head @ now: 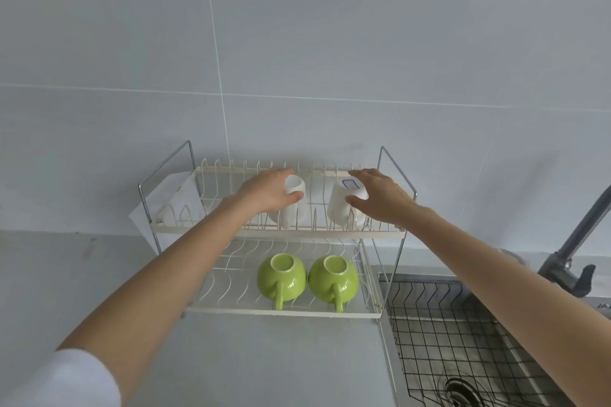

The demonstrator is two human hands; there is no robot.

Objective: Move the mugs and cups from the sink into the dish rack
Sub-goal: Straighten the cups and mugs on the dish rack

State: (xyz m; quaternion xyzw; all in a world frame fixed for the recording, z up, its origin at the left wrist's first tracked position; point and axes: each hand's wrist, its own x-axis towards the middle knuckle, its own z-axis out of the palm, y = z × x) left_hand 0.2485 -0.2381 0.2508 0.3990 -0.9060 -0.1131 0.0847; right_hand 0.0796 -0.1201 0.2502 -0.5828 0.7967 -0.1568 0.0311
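Two white mugs stand upside down on the upper tier of a two-tier wire dish rack (pixel 363 235). My left hand (pixel 264 190) is wrapped around the base of the left white mug (pixel 292 205). My right hand (pixel 380 196) grips the base of the right white mug (pixel 340 205), which has a blue-outlined label on its bottom. On the lower tier two green cups lie upside down side by side, the left green cup (pixel 281 276) and the right green cup (pixel 333 277), handles pointing toward me.
The steel sink (pixel 515 350) at the lower right holds a black wire grid and a drain, with no cups visible in it. A dark faucet (pixel 575 241) rises at the right edge. A white cloth (pixel 172 201) hangs at the rack's left end. Grey countertop lies in front.
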